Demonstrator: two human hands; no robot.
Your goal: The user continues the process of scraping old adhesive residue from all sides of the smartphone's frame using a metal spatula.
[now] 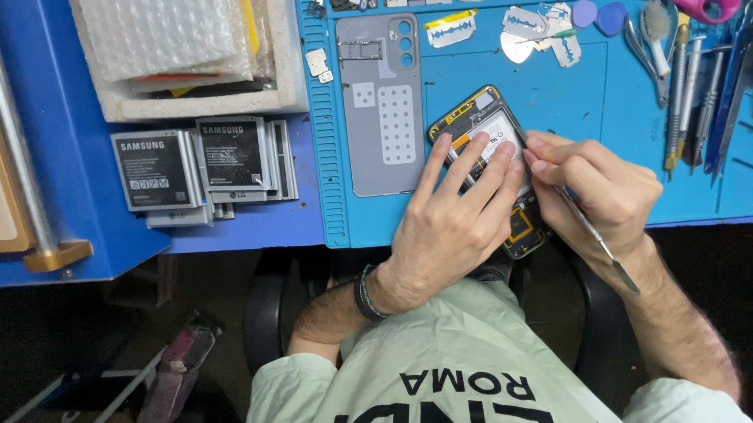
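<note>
Opened phone lying face down near the front edge of the blue mat, angled, back removed and battery exposed. Left hand spread flat over it, fingers pressing on the battery and frame, apparently to pin the body so it cannot slide under the tool. Right hand pinched shut on a thin metal tool, held like a pen, handle trailing back over the wrist; tip hidden behind the fingers at the phone's right edge, so the exact point of contact cannot be told. Grey back cover set aside just left of the phone, inner face up, within reach but clear of the hands. Spare batteries overlapped in a loose pile on the blue worktop further left, well apart from the work. White foam box at the top left holding bubble wrap and flat items beneath it, probably padding for parts. Tweezers and picks laid side by side along the mat's right side, handles toward the person, ready to grab. Shallow recesses along the mat's top edge holding small scraps of metal and plastic picks.
</note>
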